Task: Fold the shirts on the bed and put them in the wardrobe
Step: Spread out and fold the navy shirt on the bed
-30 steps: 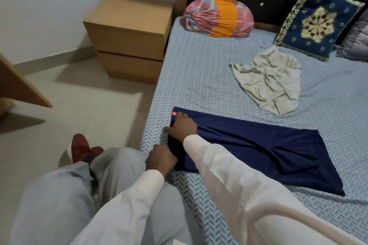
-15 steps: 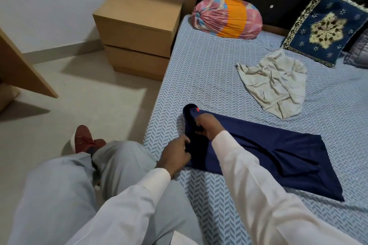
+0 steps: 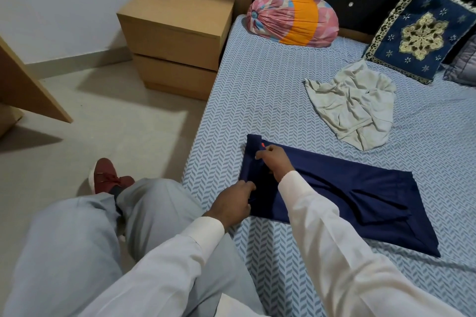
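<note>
Head view is showing the navy shirt (image 3: 347, 195) lying as a long flat strip by the edge of the bed (image 3: 257, 100), with the left hand (image 3: 231, 203) pinching its near corner and the right hand (image 3: 274, 162) pinching the raised end fold just beyond. The cloth is looking light, soft and limp, so it is probably going to sag and lose its creases unless both corners of that end are being held together. A cream shirt (image 3: 355, 105) is lying crumpled farther up the bed.

Soft indoor light, wide-angle bowing at edges (nightstand (image 3: 175, 33) throws a shadow onto the floor (image 3: 116, 136)).
</note>
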